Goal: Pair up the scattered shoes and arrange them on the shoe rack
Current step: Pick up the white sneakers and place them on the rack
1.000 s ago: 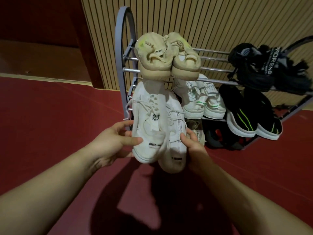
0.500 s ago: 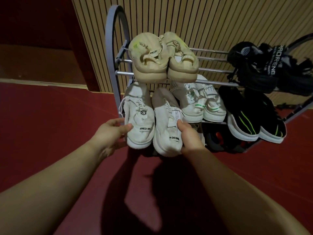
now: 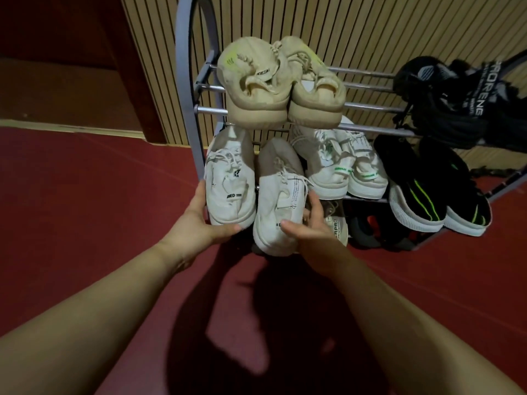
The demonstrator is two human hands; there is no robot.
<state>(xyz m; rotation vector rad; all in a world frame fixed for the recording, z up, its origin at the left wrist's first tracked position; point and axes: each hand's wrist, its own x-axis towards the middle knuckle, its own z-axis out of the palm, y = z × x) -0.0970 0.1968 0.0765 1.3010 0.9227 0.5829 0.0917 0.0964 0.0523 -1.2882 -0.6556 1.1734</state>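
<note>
White sneakers [image 3: 251, 192] sit side by side on the middle tier of the shoe rack [image 3: 186, 81] — I see my left hand [image 3: 199, 223] cupping the left shoe's heel, my right hand [image 3: 310, 229] clasping the right one's. Beige pair [image 3: 281, 84] rests just above — black shoes [image 3: 436, 192] to the right.
</note>
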